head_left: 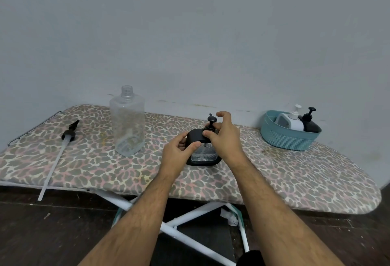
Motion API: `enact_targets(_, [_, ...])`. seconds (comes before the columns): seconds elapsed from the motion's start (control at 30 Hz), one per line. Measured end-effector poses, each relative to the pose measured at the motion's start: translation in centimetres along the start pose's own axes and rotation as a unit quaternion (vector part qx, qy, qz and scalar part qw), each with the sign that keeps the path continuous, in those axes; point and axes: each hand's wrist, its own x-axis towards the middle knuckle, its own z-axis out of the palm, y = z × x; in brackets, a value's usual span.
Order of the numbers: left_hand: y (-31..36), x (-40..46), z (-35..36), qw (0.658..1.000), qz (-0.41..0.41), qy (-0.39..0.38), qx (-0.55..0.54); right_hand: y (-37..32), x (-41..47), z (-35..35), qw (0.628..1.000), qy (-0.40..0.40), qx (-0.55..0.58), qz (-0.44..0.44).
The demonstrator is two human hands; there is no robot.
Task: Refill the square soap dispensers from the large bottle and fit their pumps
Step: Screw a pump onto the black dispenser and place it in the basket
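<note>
A square soap dispenser [202, 153] with a black top and clear patterned body stands mid-board. My left hand [179, 149] grips its left side, thumb across the front. My right hand [223, 137] pinches the black pump [211, 121] at its collar on top of the dispenser. The large clear bottle [127, 122] stands uncapped and nearly empty to the left. Its long pump with a white tube [61, 151] lies flat at the board's left end.
The leopard-print ironing board [295, 179] stands against a grey wall. A teal basket [289, 137] at the back right holds a white dispenser [292, 121] and a black dispenser [310, 122], both with pumps on. Dark floor and white legs lie below.
</note>
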Motion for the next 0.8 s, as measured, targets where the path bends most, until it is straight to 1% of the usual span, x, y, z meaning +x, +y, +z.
enact_targets(0.1, [0.1, 0.0, 0.0, 1.0, -0.005, -0.001, -0.004, -0.4, 0.0, 0.0, 1.0, 0.005, -0.021, 0.009])
enact_targets(0.2, [0.3, -0.1, -0.1, 1.0, -0.012, -0.007, -0.006, -0.5, 0.1, -0.4, 0.999, -0.017, -0.036, 0.016])
enact_targets(0.43, [1.1, -0.4, -0.5, 0.998, -0.029, -0.042, -0.023, 0.4, 0.2, -2.3, 0.993, -0.098, 0.053, 0.028])
enact_targets(0.57, [1.7, -0.2, -0.8, 0.996, -0.045, -0.068, -0.041, 1.9, 0.4, -3.3, 0.986, -0.131, 0.083, 0.063])
enact_targets(0.67, [1.6, 0.0, -0.7, 0.995, -0.052, -0.068, -0.054, 3.0, 0.1, -3.8, 0.976, -0.161, 0.122, 0.076])
enact_targets(0.8, [1.3, 0.4, -0.3, 0.995, -0.055, -0.055, -0.07, 3.6, 0.4, -4.6, 0.972, -0.186, 0.126, 0.073])
